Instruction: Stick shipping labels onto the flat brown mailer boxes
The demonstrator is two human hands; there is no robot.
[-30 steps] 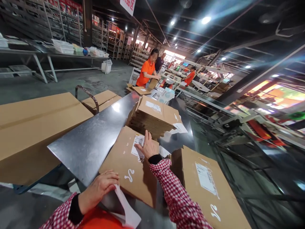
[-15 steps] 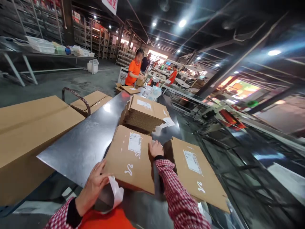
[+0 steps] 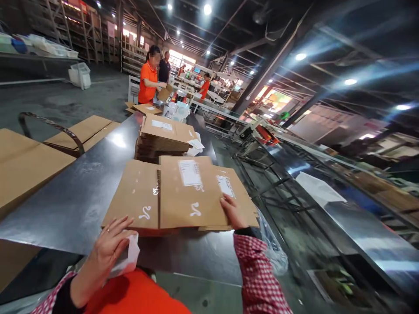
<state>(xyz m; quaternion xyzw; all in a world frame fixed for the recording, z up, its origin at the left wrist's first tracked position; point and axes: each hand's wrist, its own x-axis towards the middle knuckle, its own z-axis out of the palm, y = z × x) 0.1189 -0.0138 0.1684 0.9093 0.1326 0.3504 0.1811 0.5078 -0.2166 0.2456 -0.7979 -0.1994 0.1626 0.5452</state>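
Note:
My right hand [image 3: 233,212] grips the right edge of a flat folded carton [image 3: 178,196], with thumb beneath or behind it, hidden. This carton bears a white printed label [image 3: 190,172] and lies partly over another labelled flat carton [image 3: 240,198] on the right. To the left is a flat carton [image 3: 132,187] with white marker-like writing and no label showing. My left hand [image 3: 113,244] rests its fingertips at that carton's near-left corner. A curled white paper strip [image 3: 132,253] is held under its thumb.
A tall stack of flat cartons [image 3: 165,135] stands farther along the metal table [image 3: 81,187]. Large cardboard boxes [image 3: 29,170] and a curved metal handle [image 3: 54,124] are at left. A co-worker in an orange shirt [image 3: 149,80] handles cardboard beyond. A conveyor [image 3: 327,218] runs along the right.
My right hand has moved the top labelled carton rightward, partly over the right-hand one, uncovering an unlabelled carton at left. My left hand stays by the near-left corner with the paper. The view has turned right.

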